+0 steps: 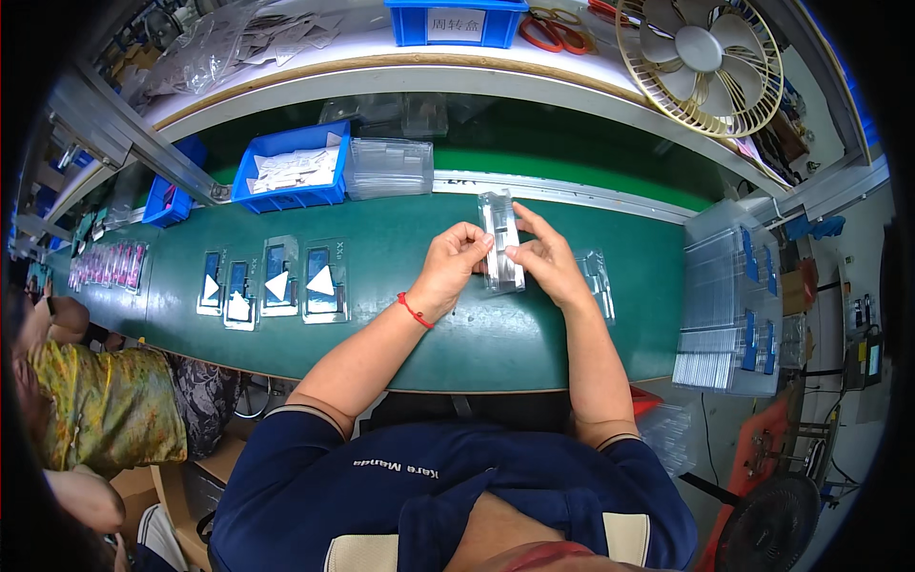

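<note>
Between my hands, above the green table, is a narrow clear plastic pack with shiny, dark and light parts showing through. My left hand pinches its left side with thumb and finger; a red cord is round that wrist. On the opposite edge, my right hand presses with the thumb, the index finger reaching up along the pack. Another clear pack lies flat just beyond my right wrist. To the left lie several flat clear packs, each with a dark insert and a white triangular piece.
A blue bin of white paper pieces stands at the back, beside stacked clear sleeves. A shelf edge crosses overhead with a fan. Stacked clear trays stand at right. A co-worker's patterned sleeve is at left.
</note>
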Demonstrator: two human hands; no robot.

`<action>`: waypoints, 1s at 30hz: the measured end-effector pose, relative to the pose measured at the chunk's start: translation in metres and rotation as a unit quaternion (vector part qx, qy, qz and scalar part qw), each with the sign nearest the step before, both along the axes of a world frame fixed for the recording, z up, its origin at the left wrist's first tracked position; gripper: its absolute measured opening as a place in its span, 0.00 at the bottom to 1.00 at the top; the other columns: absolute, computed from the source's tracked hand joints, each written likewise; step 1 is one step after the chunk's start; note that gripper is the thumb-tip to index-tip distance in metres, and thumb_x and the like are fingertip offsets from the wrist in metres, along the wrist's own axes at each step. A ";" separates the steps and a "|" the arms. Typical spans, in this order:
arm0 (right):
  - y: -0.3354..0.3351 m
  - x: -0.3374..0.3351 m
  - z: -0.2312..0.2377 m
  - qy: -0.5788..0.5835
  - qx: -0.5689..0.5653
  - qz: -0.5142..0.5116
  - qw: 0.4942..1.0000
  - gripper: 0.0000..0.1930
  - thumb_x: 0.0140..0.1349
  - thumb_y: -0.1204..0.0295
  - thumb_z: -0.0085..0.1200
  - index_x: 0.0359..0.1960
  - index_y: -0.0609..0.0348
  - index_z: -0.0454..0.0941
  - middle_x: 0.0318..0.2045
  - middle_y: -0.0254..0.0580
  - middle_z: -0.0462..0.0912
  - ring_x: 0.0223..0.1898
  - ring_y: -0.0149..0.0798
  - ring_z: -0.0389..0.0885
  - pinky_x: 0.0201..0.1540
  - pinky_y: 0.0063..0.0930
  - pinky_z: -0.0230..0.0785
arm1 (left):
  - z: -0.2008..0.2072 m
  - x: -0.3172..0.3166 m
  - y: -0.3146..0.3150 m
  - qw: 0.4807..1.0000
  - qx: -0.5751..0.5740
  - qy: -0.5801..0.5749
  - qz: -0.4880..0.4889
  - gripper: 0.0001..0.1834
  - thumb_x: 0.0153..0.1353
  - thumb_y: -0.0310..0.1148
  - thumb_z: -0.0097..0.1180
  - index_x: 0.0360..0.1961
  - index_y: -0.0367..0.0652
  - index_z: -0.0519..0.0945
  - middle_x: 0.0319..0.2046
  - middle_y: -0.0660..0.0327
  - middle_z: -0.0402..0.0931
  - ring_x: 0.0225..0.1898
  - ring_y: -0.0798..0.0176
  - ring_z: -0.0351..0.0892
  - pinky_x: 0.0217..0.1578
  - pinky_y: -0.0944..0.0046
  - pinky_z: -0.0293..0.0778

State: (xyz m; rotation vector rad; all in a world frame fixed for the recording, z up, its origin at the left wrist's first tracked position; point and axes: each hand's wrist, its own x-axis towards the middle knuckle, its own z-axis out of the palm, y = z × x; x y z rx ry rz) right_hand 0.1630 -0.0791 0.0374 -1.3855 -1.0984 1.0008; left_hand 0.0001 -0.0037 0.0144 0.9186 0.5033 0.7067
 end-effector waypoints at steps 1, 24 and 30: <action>-0.001 0.001 0.004 0.058 -0.005 -0.002 0.998 0.35 0.53 0.68 0.63 0.64 0.58 0.64 0.50 0.49 0.70 0.37 0.32 0.78 0.33 0.22 0.72 | -0.001 0.000 0.001 1.000 -0.001 0.001 0.000 0.05 0.64 0.31 0.55 0.33 0.42 0.74 0.29 0.66 0.76 0.29 0.75 0.75 0.30 0.73 0.72; -0.016 -0.029 -0.002 -0.132 0.010 -0.162 0.978 0.35 0.47 0.59 0.68 0.56 0.62 0.70 0.44 0.54 0.78 0.36 0.39 0.80 0.33 0.27 0.74 | 0.007 -0.008 0.011 0.996 0.078 0.041 0.030 0.05 0.65 0.30 0.52 0.33 0.41 0.75 0.29 0.68 0.75 0.29 0.74 0.72 0.34 0.73 0.70; -0.024 -0.043 0.010 -0.516 0.036 -0.259 0.816 0.32 0.45 0.53 0.67 0.47 0.63 0.76 0.45 0.55 0.78 0.50 0.51 0.71 0.49 0.43 0.68 | 0.022 -0.016 0.022 0.993 0.079 0.055 0.072 0.05 0.64 0.29 0.54 0.31 0.42 0.76 0.28 0.68 0.74 0.29 0.74 0.71 0.34 0.72 0.69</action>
